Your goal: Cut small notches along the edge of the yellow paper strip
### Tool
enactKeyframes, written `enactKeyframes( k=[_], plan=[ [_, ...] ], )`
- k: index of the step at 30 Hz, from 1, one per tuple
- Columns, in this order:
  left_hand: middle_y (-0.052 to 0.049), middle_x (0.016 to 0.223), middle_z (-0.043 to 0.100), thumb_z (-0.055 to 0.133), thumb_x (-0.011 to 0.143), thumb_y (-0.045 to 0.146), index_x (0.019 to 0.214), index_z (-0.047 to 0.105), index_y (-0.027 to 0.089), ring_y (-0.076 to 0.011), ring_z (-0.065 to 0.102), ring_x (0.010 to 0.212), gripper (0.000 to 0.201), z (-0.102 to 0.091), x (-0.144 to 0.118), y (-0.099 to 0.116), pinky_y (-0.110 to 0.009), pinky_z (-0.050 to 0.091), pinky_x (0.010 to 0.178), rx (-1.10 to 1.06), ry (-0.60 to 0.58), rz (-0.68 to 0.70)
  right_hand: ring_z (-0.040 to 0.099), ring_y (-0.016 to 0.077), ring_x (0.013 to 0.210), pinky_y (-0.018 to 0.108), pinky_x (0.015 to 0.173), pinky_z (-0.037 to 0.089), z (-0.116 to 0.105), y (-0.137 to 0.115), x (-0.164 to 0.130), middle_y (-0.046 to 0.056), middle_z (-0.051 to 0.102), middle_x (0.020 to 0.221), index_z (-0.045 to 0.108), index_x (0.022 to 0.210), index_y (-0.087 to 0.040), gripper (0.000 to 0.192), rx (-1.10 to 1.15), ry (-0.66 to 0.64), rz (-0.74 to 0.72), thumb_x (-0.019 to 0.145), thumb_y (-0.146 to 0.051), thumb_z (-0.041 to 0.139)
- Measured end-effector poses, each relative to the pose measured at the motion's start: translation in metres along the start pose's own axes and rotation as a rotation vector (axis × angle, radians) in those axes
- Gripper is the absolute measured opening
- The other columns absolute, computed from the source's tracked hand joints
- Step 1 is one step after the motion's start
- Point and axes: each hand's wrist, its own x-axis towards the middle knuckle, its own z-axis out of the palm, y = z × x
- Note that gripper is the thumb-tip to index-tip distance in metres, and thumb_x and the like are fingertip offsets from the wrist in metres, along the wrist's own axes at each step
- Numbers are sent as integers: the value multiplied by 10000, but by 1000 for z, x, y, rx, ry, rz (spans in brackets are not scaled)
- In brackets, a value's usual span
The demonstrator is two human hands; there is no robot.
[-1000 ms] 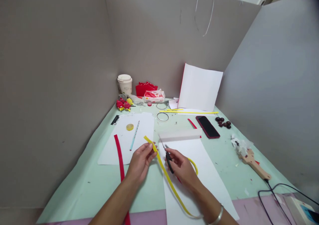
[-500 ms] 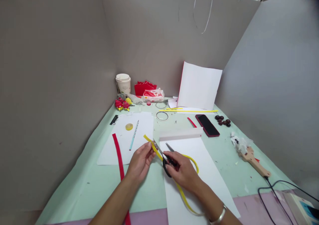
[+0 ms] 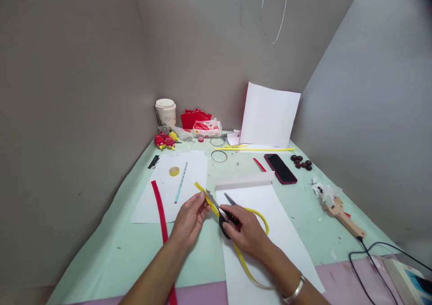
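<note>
Between thumb and fingers, my left hand pinches a yellow strip near its upper end. The rest of that strip loops behind and below my right hand. Black-handled scissors are gripped in my right hand, with their blades spread apart. One blade lies along the yellow strip, close to my left fingertips. A sheet of white paper with a folded far edge lies under my right hand. To the left, a long red strip runs beneath my left forearm.
Another white sheet carries a pencil and a tape roll. A phone, dark red beads and a corded glue gun lie right. A lidded cup and standing white card are at the back.
The lower loop of the yellow strip has shifted slightly left. One scissor blade has moved a little against the strip; both hands stay nearly in place.
</note>
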Motion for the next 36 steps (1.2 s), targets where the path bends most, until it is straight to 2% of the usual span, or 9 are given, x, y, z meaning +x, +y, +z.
enactKeyframes(
  k=[36],
  plan=[
    [-86,830,678,552,877,52,832,711,66,-96,641,672,166,4,0,0,-163,578,602,-100,47,-53,582,197,765,324,690,488,7,3,-2,37,617,858,555,1253,-211,427,-68,8,-40,828,-168,557]
  ],
)
